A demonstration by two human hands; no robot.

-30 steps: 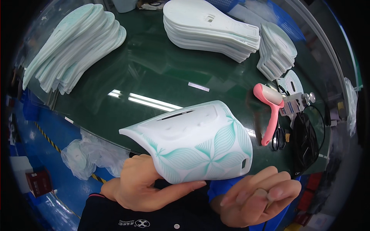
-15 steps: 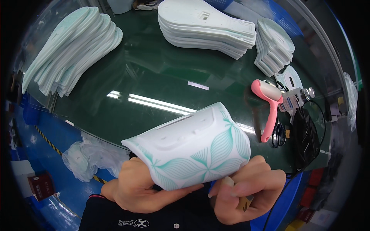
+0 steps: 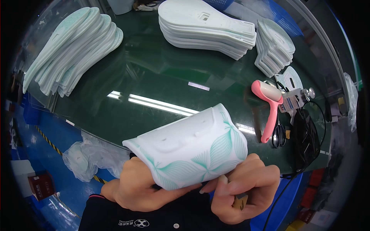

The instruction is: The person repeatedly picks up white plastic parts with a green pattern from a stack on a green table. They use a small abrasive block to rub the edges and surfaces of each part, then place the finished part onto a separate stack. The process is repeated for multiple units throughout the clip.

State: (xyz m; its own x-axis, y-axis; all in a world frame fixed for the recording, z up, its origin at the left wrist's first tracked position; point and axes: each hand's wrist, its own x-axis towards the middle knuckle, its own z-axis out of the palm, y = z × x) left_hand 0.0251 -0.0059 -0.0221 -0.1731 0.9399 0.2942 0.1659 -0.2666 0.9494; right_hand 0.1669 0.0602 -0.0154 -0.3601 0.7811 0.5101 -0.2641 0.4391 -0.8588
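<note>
A curved white plastic panel (image 3: 185, 148) with teal leaf patterns is held up in front of my body. My left hand (image 3: 138, 186) is closed on its lower left edge, fingers hidden underneath and the thumb along the bottom rim. Close to the panel's lower right edge, my right hand (image 3: 244, 188) is closed with curled fingers. Within that hand sits a small tan piece with a dark mark (image 3: 239, 201), mostly covered, its kind unclear. Whether my right fingertips touch the rim, I cannot tell.
Stacks of white panels stand at the far left (image 3: 73, 50), far middle (image 3: 204, 29) and far right (image 3: 274, 48) of the green table (image 3: 162, 77). On the right lie a pink-handled roller (image 3: 269, 111), black-handled scissors (image 3: 279, 134) and a black pouch (image 3: 305, 138).
The panel has tipped slightly, so the long slot on its top face no longer shows. My right hand has shifted a little left along the lower edge. My left hand keeps its hold.
</note>
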